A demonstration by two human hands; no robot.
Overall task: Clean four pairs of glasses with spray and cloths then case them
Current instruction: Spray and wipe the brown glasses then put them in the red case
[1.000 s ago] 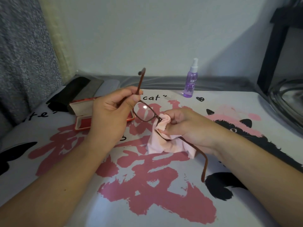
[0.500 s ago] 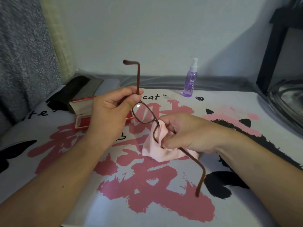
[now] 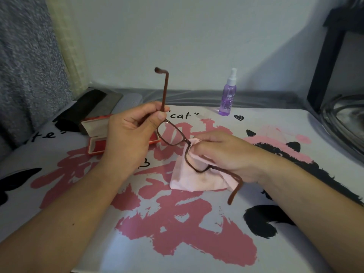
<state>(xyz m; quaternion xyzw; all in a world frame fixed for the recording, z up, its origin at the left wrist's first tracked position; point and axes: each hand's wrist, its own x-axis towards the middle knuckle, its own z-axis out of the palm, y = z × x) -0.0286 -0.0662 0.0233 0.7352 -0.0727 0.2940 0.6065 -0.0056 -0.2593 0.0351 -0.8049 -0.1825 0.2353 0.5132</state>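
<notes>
Wiping one lens of the brown glasses (image 3: 173, 134) with a pink cloth (image 3: 197, 178) pinched in the right hand (image 3: 226, 154), the left hand (image 3: 130, 134) gripping the frame's corner above the table, the red case (image 3: 96, 138) open, casing not yet done.

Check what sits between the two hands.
Head view: the brown glasses span the gap; left hand grips one temple, right hand rubs the other lens with the pink cloth.
</notes>
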